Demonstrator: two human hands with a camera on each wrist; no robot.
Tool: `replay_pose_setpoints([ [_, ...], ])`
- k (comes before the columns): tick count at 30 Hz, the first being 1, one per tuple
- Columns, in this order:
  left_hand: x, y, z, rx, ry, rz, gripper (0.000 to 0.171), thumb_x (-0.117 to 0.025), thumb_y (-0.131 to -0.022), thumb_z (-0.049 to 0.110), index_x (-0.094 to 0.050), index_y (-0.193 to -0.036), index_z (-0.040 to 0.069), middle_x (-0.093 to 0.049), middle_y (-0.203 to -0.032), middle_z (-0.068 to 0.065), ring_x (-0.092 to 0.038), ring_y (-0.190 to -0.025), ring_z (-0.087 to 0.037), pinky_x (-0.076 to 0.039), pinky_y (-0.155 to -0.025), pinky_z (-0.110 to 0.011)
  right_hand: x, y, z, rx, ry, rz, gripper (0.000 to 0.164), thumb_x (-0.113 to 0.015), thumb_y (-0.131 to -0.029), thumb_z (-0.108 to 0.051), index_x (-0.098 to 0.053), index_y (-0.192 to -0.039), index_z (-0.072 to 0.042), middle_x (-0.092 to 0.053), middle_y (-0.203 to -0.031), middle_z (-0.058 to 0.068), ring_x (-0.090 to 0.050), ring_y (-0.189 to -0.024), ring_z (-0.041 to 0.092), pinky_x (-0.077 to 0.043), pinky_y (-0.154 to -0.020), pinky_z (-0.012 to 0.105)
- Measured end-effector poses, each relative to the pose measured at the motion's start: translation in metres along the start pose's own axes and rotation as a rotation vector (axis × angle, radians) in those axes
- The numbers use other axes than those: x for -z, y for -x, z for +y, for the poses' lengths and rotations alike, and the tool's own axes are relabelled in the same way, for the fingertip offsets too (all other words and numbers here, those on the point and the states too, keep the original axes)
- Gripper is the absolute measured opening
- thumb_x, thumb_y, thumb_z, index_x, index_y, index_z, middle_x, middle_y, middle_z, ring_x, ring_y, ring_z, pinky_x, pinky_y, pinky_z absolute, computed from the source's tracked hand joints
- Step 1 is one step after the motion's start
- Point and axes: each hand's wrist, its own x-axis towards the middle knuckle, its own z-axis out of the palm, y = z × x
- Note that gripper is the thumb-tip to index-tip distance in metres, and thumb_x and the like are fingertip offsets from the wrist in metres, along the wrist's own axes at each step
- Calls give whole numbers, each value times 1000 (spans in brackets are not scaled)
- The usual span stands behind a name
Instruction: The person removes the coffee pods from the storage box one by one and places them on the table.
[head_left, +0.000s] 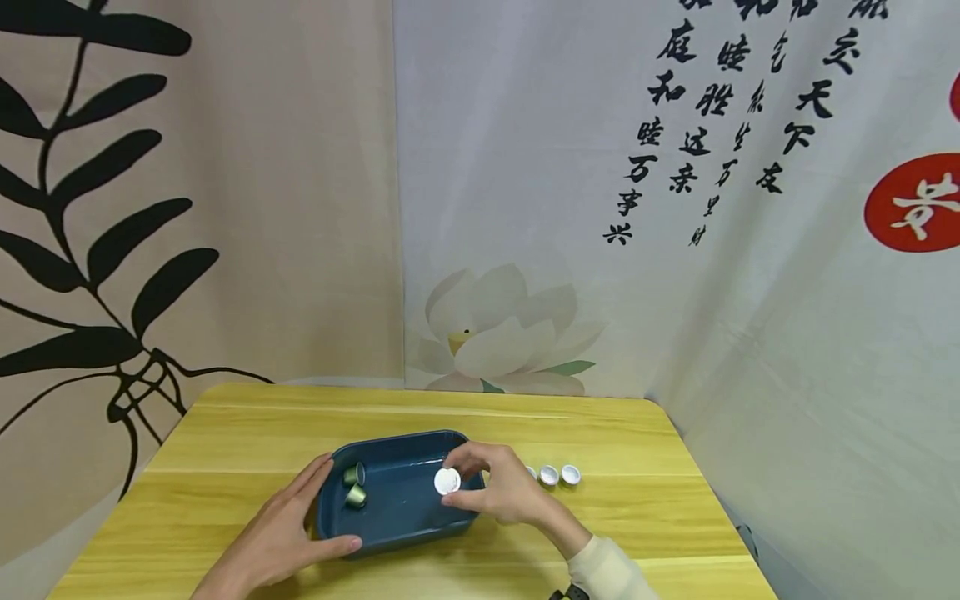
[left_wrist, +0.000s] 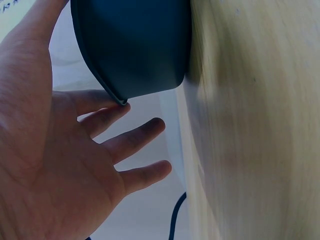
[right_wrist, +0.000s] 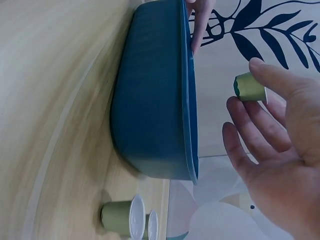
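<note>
A small green coffee capsule (right_wrist: 250, 87) with a white end is pinched between the thumb and fingers of my right hand (head_left: 498, 487). In the head view this white end faces up, over the right part of a dark blue tray (head_left: 405, 508). At the tray's left end, my left hand (head_left: 277, 521) spans the corners with spread fingers touching the rim and the thumb at the near side. Its straight fingers show beside the tray wall (left_wrist: 135, 45) in the left wrist view. Two green capsules (head_left: 356, 497) lie inside the tray on the left.
Right of the tray, several more capsules (head_left: 572, 475) stand on the wooden table (head_left: 630, 533), white ends up. A printed cloth (head_left: 525, 208) hangs behind the table's far edge. A dark cable (left_wrist: 177, 215) shows below the left hand in the left wrist view.
</note>
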Motion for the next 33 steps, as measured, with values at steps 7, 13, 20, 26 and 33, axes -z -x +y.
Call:
replay_pose_setpoints([
  [7,0,0,-1,6,12,-11,135,-87,-87,75,-20,-181,4,-21,-187,-28,-52,-152,-63,-56,-112,-77,8,13,5,-12,-17,24,34,-94,-96,-27,-79,-126,-24,-85,-112,-1,-77,-100,5,-65,-94,38],
  [13,1,0,-1,4,15,-11,134,-87,-87,74,-20,-181,4,-22,-187,-29,-52,-152,-64,-55,-111,-78,15,23,9,-4,-34,48,34,-95,-95,-26,-79,-125,-22,-85,-113,1,-79,-101,8,-66,-89,31],
  [20,0,0,-1,14,21,-18,134,-87,-88,74,-20,-181,5,-21,-187,-29,-50,-154,-63,-55,-112,-78,25,38,15,-9,-71,84,32,-93,-95,-18,-79,-124,-15,-84,-115,9,-79,-101,12,-64,-91,23],
  [26,0,0,0,11,19,-13,134,-86,-88,74,-20,-181,4,-20,-187,-29,-48,-156,-64,-54,-114,-78,35,51,25,-25,-80,144,33,-93,-94,-12,-79,-124,-12,-83,-116,13,-80,-101,14,-66,-92,25],
  [33,0,-2,1,43,32,-34,136,-86,-87,76,-18,-182,5,-17,-188,-29,-42,-160,-64,-49,-117,-82,47,64,35,-35,-59,186,32,-93,-96,-16,-78,-124,-12,-83,-116,13,-79,-100,11,-66,-92,25],
])
